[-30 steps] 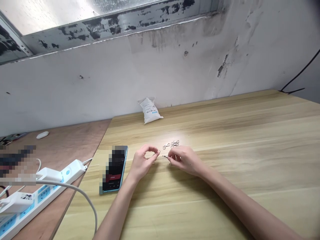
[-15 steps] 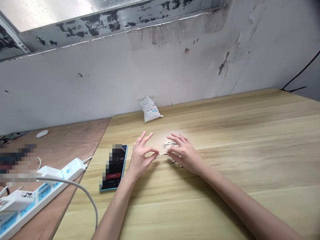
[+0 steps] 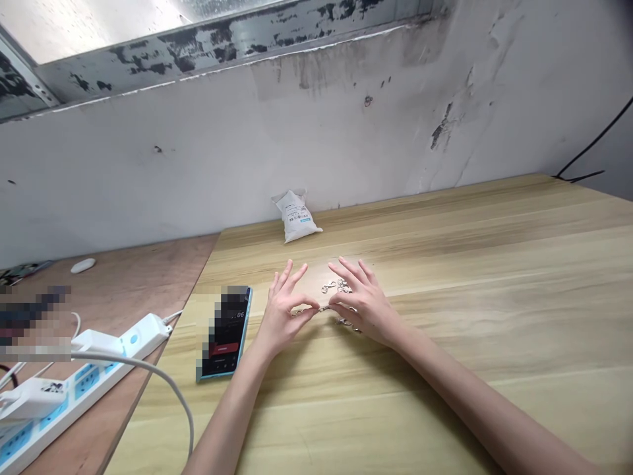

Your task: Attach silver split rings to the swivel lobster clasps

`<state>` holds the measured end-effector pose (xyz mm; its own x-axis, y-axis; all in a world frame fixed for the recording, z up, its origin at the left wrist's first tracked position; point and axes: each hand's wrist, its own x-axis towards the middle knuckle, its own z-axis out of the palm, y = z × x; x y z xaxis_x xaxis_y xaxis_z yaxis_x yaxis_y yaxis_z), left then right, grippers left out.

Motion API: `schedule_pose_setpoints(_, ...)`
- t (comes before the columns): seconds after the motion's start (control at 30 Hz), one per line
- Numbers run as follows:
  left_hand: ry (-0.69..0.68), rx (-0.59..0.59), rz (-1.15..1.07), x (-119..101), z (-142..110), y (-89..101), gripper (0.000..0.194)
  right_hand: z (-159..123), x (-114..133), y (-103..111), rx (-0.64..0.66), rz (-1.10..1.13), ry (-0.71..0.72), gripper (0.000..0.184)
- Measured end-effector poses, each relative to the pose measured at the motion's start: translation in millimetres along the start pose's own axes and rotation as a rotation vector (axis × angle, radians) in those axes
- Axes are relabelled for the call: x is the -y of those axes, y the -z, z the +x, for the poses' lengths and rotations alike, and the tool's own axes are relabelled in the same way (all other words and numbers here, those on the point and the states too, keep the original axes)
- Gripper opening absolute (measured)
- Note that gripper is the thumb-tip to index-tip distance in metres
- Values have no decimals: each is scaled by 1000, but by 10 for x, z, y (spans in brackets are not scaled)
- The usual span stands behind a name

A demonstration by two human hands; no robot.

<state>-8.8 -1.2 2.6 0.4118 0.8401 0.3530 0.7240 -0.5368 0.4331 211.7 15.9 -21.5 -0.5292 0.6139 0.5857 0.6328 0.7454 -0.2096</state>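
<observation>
My left hand (image 3: 283,315) pinches a small metal key ring (image 3: 297,313) between thumb and forefinger, its other fingers raised and spread. My right hand (image 3: 363,298), also in a pinch, has a small metal clasp (image 3: 324,308) at its fingertips. The two pinches nearly meet, with the clasp bridging the narrow gap; whether ring and clasp are joined is too small to tell. Behind the right fingers lies a loose clasp with a ring (image 3: 328,287). Several more metal clasps and rings (image 3: 342,284) lie on the table around that hand, partly hidden by it.
A phone (image 3: 228,336) with a lit screen lies left of my left forearm. At the back of the wooden table (image 3: 469,264) sits a white plastic packet (image 3: 298,218) by the wall. A white power strip (image 3: 89,379) and a grey cable (image 3: 173,386) occupy the left side.
My left hand has shifted slightly right, bringing its fingertips up to the clasp and narrowing the gap. The ring in it now shows between thumb and forefinger. My right hand has barely moved.
</observation>
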Motion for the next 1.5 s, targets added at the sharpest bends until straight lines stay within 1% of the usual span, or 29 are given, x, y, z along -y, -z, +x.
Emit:
schedule_pose_setpoints(0.07,21,14,-55,-7,-1,-1,11,-5,4,2,-5,-1,4,16)
schedule_pose_setpoints(0.23,142,37,-229,-4,-11,-32,11,-7,28,25,-30,0,11,16)
schedule_pose_setpoints(0.37,168,9,-257,0,-8,-63,13,2,53,38,-63,-12,16,15)
schedule_pose_setpoints(0.6,112,-35,-213,-17,-12,-115,16,14,75,25,-102,-46,24,15)
schedule_pose_setpoints(0.83,105,6,-217,-50,-20,-70,17,15,62,50,-95,-36,7,17)
schedule_pose_setpoints(1.07,54,19,-172,-17,-15,-64,17,18,63,48,-110,-38,-3,16)
schedule_pose_setpoints(1.27,-7,-24,-100,4,-8,-81,15,19,56,36,-136,-34,-7,15)
schedule_pose_setpoints(1.4,-11,-42,-35,-16,-12,-78,17,17,61,31,-147,-32,0,15)
schedule_pose_setpoints(1.5,-21,-44,57,-34,-18,-80,17,16,67,26,-138,-51,12,15)
